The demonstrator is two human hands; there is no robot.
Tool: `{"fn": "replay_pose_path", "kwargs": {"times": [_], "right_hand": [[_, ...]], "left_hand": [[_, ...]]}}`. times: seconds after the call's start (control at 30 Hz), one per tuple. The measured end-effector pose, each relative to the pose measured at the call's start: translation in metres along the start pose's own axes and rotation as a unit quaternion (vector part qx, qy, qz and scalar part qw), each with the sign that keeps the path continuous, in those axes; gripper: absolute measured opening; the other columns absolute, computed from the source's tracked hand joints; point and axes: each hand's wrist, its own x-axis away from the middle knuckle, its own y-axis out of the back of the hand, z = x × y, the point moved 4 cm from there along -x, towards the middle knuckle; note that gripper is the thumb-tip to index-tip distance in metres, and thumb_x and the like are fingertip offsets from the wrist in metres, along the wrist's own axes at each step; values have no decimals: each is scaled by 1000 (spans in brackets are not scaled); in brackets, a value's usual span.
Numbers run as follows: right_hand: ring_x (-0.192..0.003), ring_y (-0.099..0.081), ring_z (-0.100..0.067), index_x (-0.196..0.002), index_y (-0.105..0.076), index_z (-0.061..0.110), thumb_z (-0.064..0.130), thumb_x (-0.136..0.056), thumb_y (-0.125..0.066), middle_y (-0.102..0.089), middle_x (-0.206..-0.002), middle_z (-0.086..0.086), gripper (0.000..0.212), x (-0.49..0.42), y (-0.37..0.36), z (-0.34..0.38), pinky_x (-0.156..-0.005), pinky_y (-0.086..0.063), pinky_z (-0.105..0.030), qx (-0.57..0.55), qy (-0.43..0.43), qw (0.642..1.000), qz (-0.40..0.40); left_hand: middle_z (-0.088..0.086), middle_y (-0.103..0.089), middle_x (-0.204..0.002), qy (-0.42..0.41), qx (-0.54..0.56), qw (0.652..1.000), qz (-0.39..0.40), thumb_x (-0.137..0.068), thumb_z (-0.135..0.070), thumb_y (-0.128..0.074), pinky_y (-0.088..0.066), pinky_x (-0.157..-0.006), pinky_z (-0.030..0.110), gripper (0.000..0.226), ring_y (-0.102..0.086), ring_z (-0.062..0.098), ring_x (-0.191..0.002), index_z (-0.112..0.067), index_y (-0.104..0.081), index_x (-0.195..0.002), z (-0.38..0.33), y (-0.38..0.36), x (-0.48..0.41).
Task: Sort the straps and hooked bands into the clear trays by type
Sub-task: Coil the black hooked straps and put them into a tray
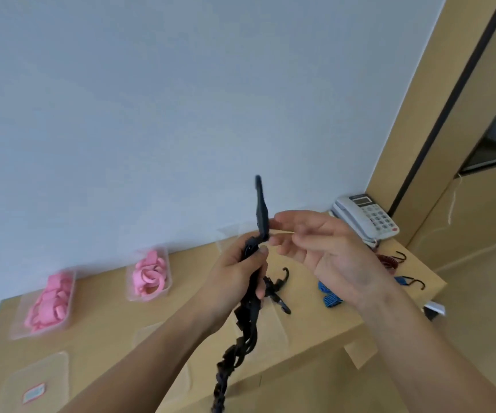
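While my left hand (237, 272) grips the black strap (249, 317) near its upper end, well above the counter (106, 323), the strap's stiff tip stands upright past my thumb. The rest hangs down toward me in loose folds. My right hand (324, 251) is slack, fingers nearly straight, with their tips just beside that upright tip and holding nothing that I can see.

I judge I am mid-sort: this strap is picked up and being gathered before it goes into a tray. The next move calls for taking the free tip, folding the length tidy, and picking a tray other than the tray of pink straps (17, 330) or the tray of pink rolled bands (167, 263). The labelled clear tray (50, 362) nearest me looks bare.

A black hooked band (279, 290), a blue band (328, 296) and a red hooked band (389, 260) lie unsorted on the light wooden counter. A grey telephone (366, 217) sits at its far corner against the pale blue wall (151, 114).
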Motion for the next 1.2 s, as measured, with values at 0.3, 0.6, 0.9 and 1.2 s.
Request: {"fn": "replay_pose_path", "kwargs": {"times": [0.3, 0.6, 0.9, 1.2], "right_hand": [[-70, -57, -22, -112, -70, 20, 30, -85, -78, -71, -82, -1, 30, -37, -22, -29, -68, -45, -34, 198, -61, 977, -61], [-76, -58, -32, -109, -71, -2, -1, -94, -57, -64, -91, -17, 20, -59, -42, -40, -62, -46, -42, 47, -66, 997, 5], [-79, -57, -26, -108, -70, -3, -2, -90, -55, -65, -93, -17, 24, -71, -52, -28, -73, -44, -41, 30, -26, 999, 35], [-87, -62, -29, -102, -73, -1, -2, -94, -57, -69, -91, -17, 17, -75, -57, -18, -75, -46, -42, 36, 2, 999, 20]], "left_hand": [[3, -53, -63, 49, -121, 988, -81, -105, -26, -52, -43, -48, 29, 28, -51, 22, -47, -9, -65, -86, -2, 18, 7], [0, -69, -93, 37, -82, 992, -89, -100, -33, -64, -52, -83, 31, 22, -66, 10, -86, -12, -69, -105, -2, 40, 23], [2, -69, -89, -27, -21, 989, -143, -104, -26, -56, -52, -95, 30, 34, -63, 10, -88, 2, -71, -95, -18, 57, 28], [15, -77, -87, -22, -33, 986, -160, -92, -3, -69, -55, -68, 22, 6, -70, 18, -73, 0, -68, -97, -29, 62, 28]]}}
